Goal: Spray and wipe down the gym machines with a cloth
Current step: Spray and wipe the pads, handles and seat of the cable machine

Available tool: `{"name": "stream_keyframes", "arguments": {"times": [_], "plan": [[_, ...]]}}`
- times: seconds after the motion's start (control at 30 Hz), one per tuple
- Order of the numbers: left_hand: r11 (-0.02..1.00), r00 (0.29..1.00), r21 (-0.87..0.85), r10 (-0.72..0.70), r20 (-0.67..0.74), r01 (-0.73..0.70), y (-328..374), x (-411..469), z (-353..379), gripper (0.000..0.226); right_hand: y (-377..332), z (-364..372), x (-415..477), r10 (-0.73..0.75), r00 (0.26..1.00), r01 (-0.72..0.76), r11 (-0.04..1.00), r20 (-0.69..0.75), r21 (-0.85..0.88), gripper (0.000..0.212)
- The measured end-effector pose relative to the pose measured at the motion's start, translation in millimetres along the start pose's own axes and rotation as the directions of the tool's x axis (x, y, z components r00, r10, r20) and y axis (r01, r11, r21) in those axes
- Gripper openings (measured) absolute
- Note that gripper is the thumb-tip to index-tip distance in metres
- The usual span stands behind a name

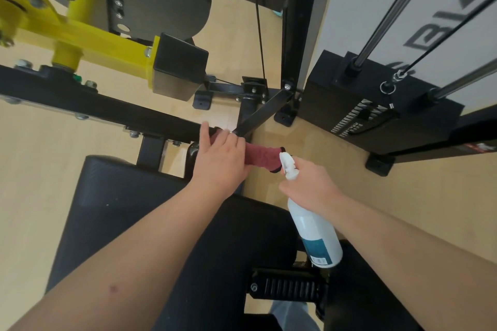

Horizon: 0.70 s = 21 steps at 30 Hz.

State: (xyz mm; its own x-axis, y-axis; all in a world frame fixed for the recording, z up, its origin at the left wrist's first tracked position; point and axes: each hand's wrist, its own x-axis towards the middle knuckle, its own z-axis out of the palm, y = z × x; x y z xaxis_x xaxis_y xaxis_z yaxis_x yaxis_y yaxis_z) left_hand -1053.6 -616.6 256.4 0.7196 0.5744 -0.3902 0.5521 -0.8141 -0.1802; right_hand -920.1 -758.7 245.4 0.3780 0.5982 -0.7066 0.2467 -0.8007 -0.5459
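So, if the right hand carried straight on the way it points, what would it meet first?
Probably the red cloth held by the left hand: the spray bottle in the right hand aims its nozzle at the cloth's free end, though depth is unclear.

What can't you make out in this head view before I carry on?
- Head view: the machine part under the red cloth, covered by the cloth and the left hand.
- Head view: the spray bottle label text, too small; its trigger, behind the right hand.
- Head view: weight stack numbers, too small.
- Head view: yellow frame, blurred, cut off by the left edge.
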Motion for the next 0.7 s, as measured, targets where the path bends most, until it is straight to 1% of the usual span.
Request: {"name": "stream_keyframes", "arguments": {"times": [0.07,0.13,0.17,0.23,0.3,0.33,0.37,0.43,0.47,0.5,0.53,0.57,0.63,0.7], "plan": [[0.999,0.999,0.002,0.036,0.013,-0.036,6.6,4.3,1.3,0.048,3.1,-1.4,0.7,0.006,1.000,-0.006,1.000,-0.011,0.015,0.009],[0.994,0.994,0.036,0.100,0.040,-0.102,16.5,12.4,0.0,0.048,6.7,-5.8,4.0,0.040,0.998,-0.038,0.998,-0.042,0.047,0.018],[0.987,0.987,0.045,0.150,0.064,-0.153,22.8,18.4,-1.7,0.047,8.5,-9.5,5.6,0.053,0.997,-0.049,0.997,-0.054,0.067,0.019],[0.963,0.955,0.026,0.261,0.142,-0.267,42.5,36.3,-4.7,0.043,15.9,-19.9,8.2,0.089,0.991,-0.075,0.988,-0.100,0.137,0.013],[0.950,0.915,-0.026,0.308,0.260,-0.312,66.4,54.1,-5.8,0.041,24.4,-30.9,9.9,0.156,0.976,-0.121,0.968,-0.150,0.218,0.013],[0.947,0.903,-0.049,0.317,0.290,-0.317,76.0,59.1,-5.7,0.040,27.2,-34.7,11.2,0.179,0.970,-0.137,0.962,-0.164,0.238,0.012],[0.946,0.904,-0.062,0.322,0.283,-0.317,82.9,61.6,-4.5,0.039,27.8,-37.6,10.6,0.195,0.964,-0.148,0.958,-0.181,0.244,0.014],[0.941,0.918,-0.057,0.339,0.206,-0.335,86.0,59.0,-2.0,0.038,27.6,-38.7,9.4,0.210,0.958,-0.155,0.951,-0.194,0.266,0.027],[0.934,0.921,-0.044,0.356,0.158,-0.354,81.5,54.7,0.1,0.039,28.4,-36.8,10.6,0.199,0.961,-0.147,0.955,-0.192,0.258,0.024],[0.927,0.920,-0.023,0.374,0.115,-0.374,73.9,48.8,2.6,0.042,27.5,-34.3,10.4,0.194,0.962,-0.144,0.959,-0.194,0.244,0.017],[0.923,0.920,0.009,0.384,0.081,-0.385,63.5,42.3,5.9,0.047,27.0,-31.5,10.0,0.192,0.963,-0.142,0.958,-0.190,0.248,0.017],[0.926,0.926,0.039,0.375,0.047,-0.376,49.8,35.6,9.2,0.051,25.5,-28.1,9.5,0.195,0.963,-0.145,0.957,-0.188,0.252,0.023],[0.945,0.947,0.072,0.320,-0.018,-0.318,16.8,21.9,16.2,0.053,23.4,-21.7,10.0,0.187,0.964,-0.139,0.961,-0.187,0.241,0.015],[0.964,0.957,0.085,0.261,-0.124,-0.252,-9.4,8.2,25.3,0.053,19.0,-18.0,8.2,0.176,0.967,-0.133,0.965,-0.182,0.228,0.008]]}}
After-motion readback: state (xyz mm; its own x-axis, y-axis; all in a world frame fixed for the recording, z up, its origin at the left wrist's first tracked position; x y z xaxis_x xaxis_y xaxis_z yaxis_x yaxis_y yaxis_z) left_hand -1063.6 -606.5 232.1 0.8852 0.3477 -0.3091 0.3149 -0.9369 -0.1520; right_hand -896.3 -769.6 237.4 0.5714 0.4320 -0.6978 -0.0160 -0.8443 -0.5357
